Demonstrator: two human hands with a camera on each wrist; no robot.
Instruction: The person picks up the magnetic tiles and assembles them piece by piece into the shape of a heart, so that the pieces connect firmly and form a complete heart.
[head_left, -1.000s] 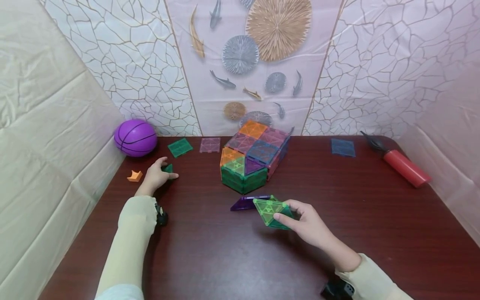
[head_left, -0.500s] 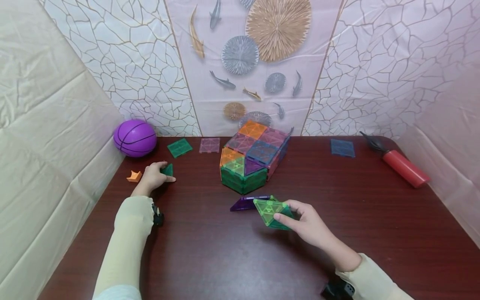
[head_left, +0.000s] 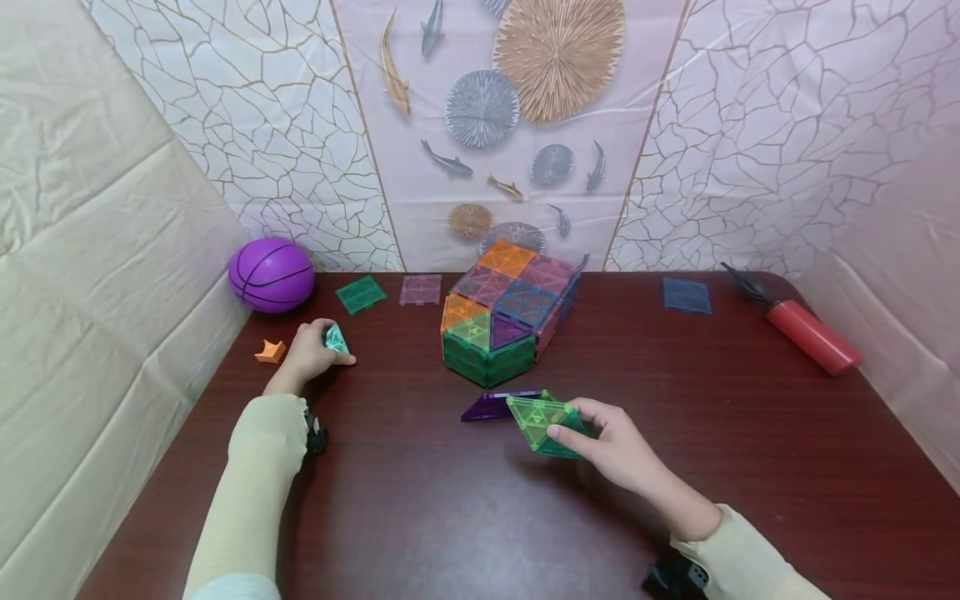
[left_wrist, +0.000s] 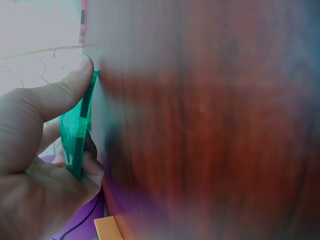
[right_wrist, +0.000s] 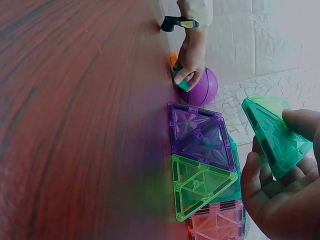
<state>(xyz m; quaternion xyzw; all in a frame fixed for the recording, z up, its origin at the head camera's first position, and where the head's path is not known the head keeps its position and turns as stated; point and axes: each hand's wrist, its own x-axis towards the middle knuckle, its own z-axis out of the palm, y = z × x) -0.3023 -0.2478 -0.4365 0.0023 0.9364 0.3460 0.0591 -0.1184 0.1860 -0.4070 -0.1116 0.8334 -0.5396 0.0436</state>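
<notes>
At the left of the table my left hand (head_left: 306,352) pinches a green triangular magnetic tile (head_left: 337,339) between thumb and fingers; the left wrist view shows this tile (left_wrist: 77,125) edge-on. Near the middle front, my right hand (head_left: 617,448) grips a light green triangular tile (head_left: 534,419) together with a darker green triangular tile (right_wrist: 280,137). Behind that hand stand purple triangular tiles (right_wrist: 200,132) and a light green triangular tile (right_wrist: 197,187) on the table. Farther back sits a multicoloured structure of magnetic tiles (head_left: 517,304), with green walls at its front.
A purple ball (head_left: 271,275) and a small orange piece (head_left: 270,352) lie near my left hand. Flat square tiles lie along the back: green (head_left: 361,294), pink (head_left: 420,289) and blue (head_left: 686,295). A red cylinder with a black tip (head_left: 813,336) lies at the right.
My left hand has drawn slightly left and nearer, and the green tile in it has turned so its face catches the light. My right hand and its tiles have stayed put.
</notes>
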